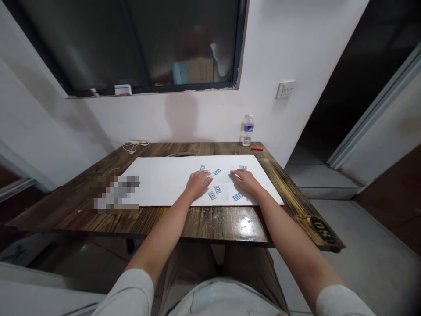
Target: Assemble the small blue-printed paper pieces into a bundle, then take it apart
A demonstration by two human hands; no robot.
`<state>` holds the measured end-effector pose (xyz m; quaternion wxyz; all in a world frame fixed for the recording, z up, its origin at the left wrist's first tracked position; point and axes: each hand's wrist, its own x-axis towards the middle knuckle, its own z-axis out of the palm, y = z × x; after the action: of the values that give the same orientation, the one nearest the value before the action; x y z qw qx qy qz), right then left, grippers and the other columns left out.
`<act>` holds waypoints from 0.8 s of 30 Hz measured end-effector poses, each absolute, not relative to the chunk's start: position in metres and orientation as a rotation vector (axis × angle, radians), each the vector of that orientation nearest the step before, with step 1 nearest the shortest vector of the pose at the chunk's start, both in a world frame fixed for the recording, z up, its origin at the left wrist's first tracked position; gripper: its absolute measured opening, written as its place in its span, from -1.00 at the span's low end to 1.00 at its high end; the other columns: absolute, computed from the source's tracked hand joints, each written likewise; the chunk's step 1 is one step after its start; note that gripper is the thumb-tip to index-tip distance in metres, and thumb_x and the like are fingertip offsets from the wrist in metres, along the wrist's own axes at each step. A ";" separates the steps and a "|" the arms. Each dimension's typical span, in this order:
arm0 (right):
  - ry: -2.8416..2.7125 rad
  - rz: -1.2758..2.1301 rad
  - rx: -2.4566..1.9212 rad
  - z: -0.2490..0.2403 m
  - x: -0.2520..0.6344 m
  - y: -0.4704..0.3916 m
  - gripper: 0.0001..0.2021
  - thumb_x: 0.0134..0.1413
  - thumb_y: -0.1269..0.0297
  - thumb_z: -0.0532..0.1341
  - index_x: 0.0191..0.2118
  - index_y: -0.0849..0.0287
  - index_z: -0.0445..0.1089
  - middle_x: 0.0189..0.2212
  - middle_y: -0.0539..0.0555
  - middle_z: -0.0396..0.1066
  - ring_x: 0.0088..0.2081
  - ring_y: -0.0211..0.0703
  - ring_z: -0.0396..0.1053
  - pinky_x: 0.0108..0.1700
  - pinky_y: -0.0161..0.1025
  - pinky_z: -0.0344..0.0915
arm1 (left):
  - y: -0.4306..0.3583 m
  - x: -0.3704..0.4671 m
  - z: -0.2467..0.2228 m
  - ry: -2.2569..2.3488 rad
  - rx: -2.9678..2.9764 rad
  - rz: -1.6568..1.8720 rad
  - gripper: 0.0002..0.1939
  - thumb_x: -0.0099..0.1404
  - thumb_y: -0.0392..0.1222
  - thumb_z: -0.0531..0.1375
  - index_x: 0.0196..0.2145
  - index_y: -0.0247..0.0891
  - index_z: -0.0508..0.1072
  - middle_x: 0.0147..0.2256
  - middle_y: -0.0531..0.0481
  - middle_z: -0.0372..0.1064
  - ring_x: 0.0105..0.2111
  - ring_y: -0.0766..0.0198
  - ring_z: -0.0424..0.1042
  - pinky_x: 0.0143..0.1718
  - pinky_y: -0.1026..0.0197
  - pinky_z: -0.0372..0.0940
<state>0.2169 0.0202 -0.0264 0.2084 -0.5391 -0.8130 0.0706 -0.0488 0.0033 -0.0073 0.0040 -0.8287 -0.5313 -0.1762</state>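
Observation:
A white board [164, 180] lies flat on the wooden table, with several small blue-and-white striped pieces spread over its right half. My left hand [198, 182] rests on the board, fingers apart and empty, just below one striped piece [202, 168]. To the right, my right hand [244, 179] also lies on the board with its fingers apart, close to another piece [243, 166]. Between the hands is a tilted piece [217, 172]. Nearer the front edge are two neighbouring pieces [217, 189] [212, 195] and a further piece [237, 197] below my right hand.
On the dark wooden table [226, 224], a water bottle [247, 131] and a red stick-like object [257, 149] stand and lie at the back right. A white cable [135, 143] is at the back left. A blurred patch [118, 195] covers something at the left.

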 end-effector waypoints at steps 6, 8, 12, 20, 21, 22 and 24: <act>-2.252 0.192 -1.553 -0.030 0.216 0.021 -0.57 0.26 0.37 -0.01 0.20 0.13 0.31 0.18 0.09 0.32 0.26 0.08 0.12 0.25 -0.02 0.03 | 0.003 -0.052 -0.006 -1.805 -2.444 -0.677 -0.71 0.36 -0.15 0.04 -0.07 -0.15 0.49 0.05 -0.05 0.42 0.08 0.11 0.31 0.10 0.03 0.16; -2.173 0.202 -1.543 -0.029 0.217 0.021 -0.58 0.26 0.36 -0.01 0.17 0.15 0.35 0.16 0.10 0.35 0.24 0.06 0.15 0.24 -0.03 0.05 | 0.001 -0.051 -0.004 -1.829 -2.427 -0.715 -0.71 0.34 -0.19 0.05 -0.09 -0.15 0.50 0.03 -0.04 0.44 0.06 0.11 0.32 0.09 0.04 0.17; -1.898 0.226 -1.606 -0.024 0.223 0.023 -0.61 0.20 0.41 0.02 0.06 0.14 0.44 0.05 0.13 0.44 0.13 -0.01 0.28 0.19 -0.07 0.13 | -0.003 -0.049 0.002 -1.904 -2.392 -0.781 -0.69 0.32 -0.23 0.03 -0.12 -0.15 0.53 0.00 -0.03 0.46 0.05 0.11 0.33 0.10 0.05 0.16; -1.617 0.226 -1.840 -0.013 0.249 0.021 -0.68 0.21 0.21 0.10 -0.02 0.14 0.50 -0.07 0.17 0.50 0.08 0.13 0.29 0.10 0.01 0.15 | -0.006 -0.049 0.008 -2.030 -2.335 -0.864 -0.69 0.30 -0.24 0.03 -0.17 -0.14 0.55 -0.06 -0.01 0.50 -0.01 0.09 0.38 0.07 0.05 0.19; -1.601 0.226 -1.884 -0.013 0.252 0.021 -0.68 0.21 0.20 0.12 -0.03 0.15 0.50 -0.09 0.19 0.51 0.08 0.18 0.27 0.09 0.05 0.15 | -0.006 -0.050 0.008 -2.035 -2.330 -0.874 -0.69 0.30 -0.24 0.03 -0.17 -0.14 0.56 -0.06 -0.01 0.51 -0.01 0.09 0.38 0.07 0.05 0.20; -1.599 0.223 -1.927 -0.014 0.254 0.021 -0.68 0.20 0.19 0.13 -0.03 0.15 0.50 -0.11 0.21 0.51 0.08 0.21 0.26 0.07 0.07 0.15 | -0.006 -0.050 0.008 -2.040 -2.326 -0.882 -0.69 0.29 -0.25 0.04 -0.17 -0.13 0.56 -0.07 0.00 0.51 -0.01 0.09 0.39 0.06 0.06 0.21; -1.609 0.215 -1.999 -0.016 0.258 0.022 -0.69 0.18 0.16 0.16 -0.04 0.14 0.51 -0.13 0.23 0.50 0.07 0.24 0.24 0.04 0.08 0.17 | -0.006 -0.050 0.008 -2.044 -2.323 -0.896 -0.69 0.29 -0.25 0.04 -0.18 -0.13 0.56 -0.07 0.00 0.51 -0.01 0.09 0.39 0.06 0.07 0.21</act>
<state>0.2577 0.0215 -0.0164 0.2795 -0.7453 -0.6000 0.0800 -0.0497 -0.0055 0.0077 -0.0399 -0.7205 -0.6341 -0.2779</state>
